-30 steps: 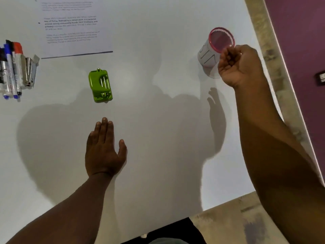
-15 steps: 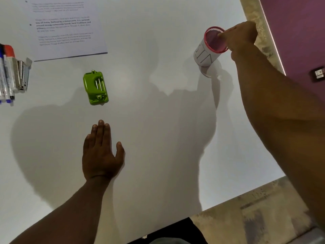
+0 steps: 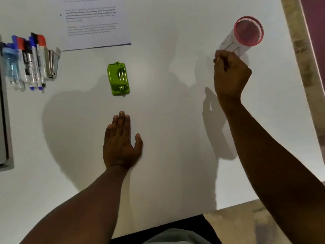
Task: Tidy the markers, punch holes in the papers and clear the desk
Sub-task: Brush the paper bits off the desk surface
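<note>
a white surface (image 3: 175, 138) fills nearly the whole view, under light hard enough to throw sharp shadows of the person's arms across it; past its right edge runs a strip of mottled beige floor and then a plum-coloured wall.

the right hand (image 3: 230, 74) has its fingers (image 3: 219, 58) curled in at the base of the pink-rimmed mesh pen holder (image 3: 246, 36), just touching or just short of its white wall; whether they hold anything i cannot tell. the left hand (image 3: 121, 143) lies flat on the surface, fingers straight and together, holding nothing.

taking the green hole punch (image 3: 118, 79) as the landmark: the left hand is just nearer the person than it, the pen holder is well off to its right near the surface's edge, the printed paper (image 3: 95, 23) lies beyond it, and the bundle of markers (image 3: 29, 60) with a metal stapler (image 3: 52, 64) beside them lies well to its left.

the holder looks light and stands close to the edge, so a careless knock from the curled hand could tip it or push it off. the markers lie loose and could roll when gathered. the paper is unheld, so it may skew in the punch and the holes land crooked.
</note>
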Motion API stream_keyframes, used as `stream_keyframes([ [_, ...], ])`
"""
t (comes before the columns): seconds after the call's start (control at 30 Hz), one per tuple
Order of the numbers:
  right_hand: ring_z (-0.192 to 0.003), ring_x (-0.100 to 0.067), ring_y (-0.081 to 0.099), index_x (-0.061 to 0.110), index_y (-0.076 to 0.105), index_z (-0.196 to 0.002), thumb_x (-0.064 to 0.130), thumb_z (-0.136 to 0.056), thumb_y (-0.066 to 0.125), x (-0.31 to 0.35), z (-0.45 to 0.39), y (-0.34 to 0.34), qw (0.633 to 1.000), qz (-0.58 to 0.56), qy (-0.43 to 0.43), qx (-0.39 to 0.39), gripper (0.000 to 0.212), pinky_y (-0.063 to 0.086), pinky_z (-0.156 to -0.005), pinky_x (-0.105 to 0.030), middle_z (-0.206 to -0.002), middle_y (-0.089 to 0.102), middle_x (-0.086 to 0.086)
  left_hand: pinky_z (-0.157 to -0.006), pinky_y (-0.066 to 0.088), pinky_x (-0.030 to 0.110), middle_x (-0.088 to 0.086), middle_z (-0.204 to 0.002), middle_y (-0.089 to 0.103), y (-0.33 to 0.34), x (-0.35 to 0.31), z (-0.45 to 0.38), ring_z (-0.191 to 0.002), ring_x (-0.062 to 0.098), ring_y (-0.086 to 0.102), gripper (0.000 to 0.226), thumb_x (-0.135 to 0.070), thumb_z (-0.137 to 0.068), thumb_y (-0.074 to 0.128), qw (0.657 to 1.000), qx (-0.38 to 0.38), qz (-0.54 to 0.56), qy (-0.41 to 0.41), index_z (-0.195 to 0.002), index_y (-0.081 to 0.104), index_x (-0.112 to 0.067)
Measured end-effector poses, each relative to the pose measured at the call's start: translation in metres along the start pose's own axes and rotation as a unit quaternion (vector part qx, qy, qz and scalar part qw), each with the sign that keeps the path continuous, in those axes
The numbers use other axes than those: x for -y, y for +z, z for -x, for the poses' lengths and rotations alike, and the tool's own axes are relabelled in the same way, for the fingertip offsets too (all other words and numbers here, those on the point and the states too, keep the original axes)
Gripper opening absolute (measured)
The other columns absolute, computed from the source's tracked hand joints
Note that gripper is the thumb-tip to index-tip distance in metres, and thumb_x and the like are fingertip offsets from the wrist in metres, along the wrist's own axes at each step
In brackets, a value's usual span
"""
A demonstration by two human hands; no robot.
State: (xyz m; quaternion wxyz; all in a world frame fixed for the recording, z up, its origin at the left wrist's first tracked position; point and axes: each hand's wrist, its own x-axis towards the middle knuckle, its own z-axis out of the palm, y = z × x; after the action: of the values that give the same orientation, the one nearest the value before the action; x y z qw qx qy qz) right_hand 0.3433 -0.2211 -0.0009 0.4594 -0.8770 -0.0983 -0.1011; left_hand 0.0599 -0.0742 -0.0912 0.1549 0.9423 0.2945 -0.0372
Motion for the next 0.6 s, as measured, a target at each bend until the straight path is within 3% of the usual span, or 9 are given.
stream_keyframes([
  [0.17, -0.090, -0.007, 0.068, 0.006, 0.073, -0.104, 0.006, -0.087, 0.057, -0.023, 0.097, 0.021, 0.992, 0.014, -0.015, 0.123, 0.023, 0.052, -0.085, -0.015, -0.099, 0.074, -0.006, -0.122, 0.009, 0.035, 0.004, -0.162, 0.011, 0.001, 0.001, 0.000, -0.150, 0.018, 0.006, 0.073, -0.046, -0.092, 0.032, 1.000, 0.004, 0.002, -0.001, -0.154, 0.016, -0.012],
  [0.23, -0.104, -0.013, 0.067, 0.007, 0.071, -0.109, 0.010, -0.091, 0.057, -0.031, 0.128, 0.024, 0.980, 0.060, -0.064, 0.180, 0.023, 0.052, -0.092, -0.027, -0.111, 0.072, -0.006, -0.122, 0.009, 0.035, 0.004, -0.162, 0.012, 0.001, 0.001, -0.001, -0.150, 0.019, 0.007, 0.073, -0.045, -0.092, 0.033, 1.000, 0.002, -0.002, 0.000, -0.154, 0.017, -0.012],
  [0.3, -0.125, -0.019, 0.054, 0.008, 0.064, -0.122, 0.020, -0.096, 0.052, -0.038, 0.152, 0.026, 0.955, 0.132, -0.121, 0.237, 0.032, 0.044, -0.105, -0.032, -0.130, 0.061, -0.009, -0.122, 0.010, 0.036, 0.005, -0.162, 0.012, 0.000, 0.000, -0.001, -0.150, 0.019, 0.007, 0.072, -0.045, -0.092, 0.032, 1.000, 0.005, -0.007, 0.000, -0.154, 0.016, -0.012],
  [0.37, -0.143, -0.021, 0.030, 0.007, 0.045, -0.141, 0.035, -0.099, 0.043, -0.039, 0.169, 0.024, 0.916, 0.208, -0.151, 0.307, 0.050, 0.026, -0.118, -0.032, -0.151, 0.039, -0.010, -0.122, 0.008, 0.036, 0.004, -0.163, 0.009, 0.001, 0.000, -0.001, -0.151, 0.019, 0.004, 0.072, -0.046, -0.093, 0.030, 1.000, 0.011, -0.012, -0.002, -0.155, 0.013, -0.013],
  [0.47, -0.149, -0.021, 0.002, 0.012, 0.013, -0.153, 0.052, -0.099, 0.028, -0.033, 0.188, 0.017, 0.861, 0.298, -0.183, 0.370, 0.069, 0.007, -0.121, -0.036, -0.161, 0.007, -0.006, -0.122, 0.007, 0.036, 0.003, -0.163, 0.006, 0.002, 0.002, 0.000, -0.151, 0.018, 0.001, 0.072, -0.047, -0.094, 0.030, 1.000, 0.014, -0.021, -0.002, -0.155, 0.010, -0.014],
  [0.6, -0.149, -0.022, -0.008, 0.021, 0.002, -0.154, 0.060, -0.097, 0.021, -0.029, 0.198, 0.019, 0.833, 0.338, -0.185, 0.398, 0.072, 0.003, -0.121, -0.041, -0.162, -0.004, -0.003, -0.122, 0.008, 0.037, 0.004, -0.163, 0.006, 0.003, 0.002, 0.000, -0.151, 0.018, 0.001, 0.072, -0.047, -0.094, 0.029, 1.000, 0.013, -0.021, -0.001, -0.155, 0.010, -0.015],
])
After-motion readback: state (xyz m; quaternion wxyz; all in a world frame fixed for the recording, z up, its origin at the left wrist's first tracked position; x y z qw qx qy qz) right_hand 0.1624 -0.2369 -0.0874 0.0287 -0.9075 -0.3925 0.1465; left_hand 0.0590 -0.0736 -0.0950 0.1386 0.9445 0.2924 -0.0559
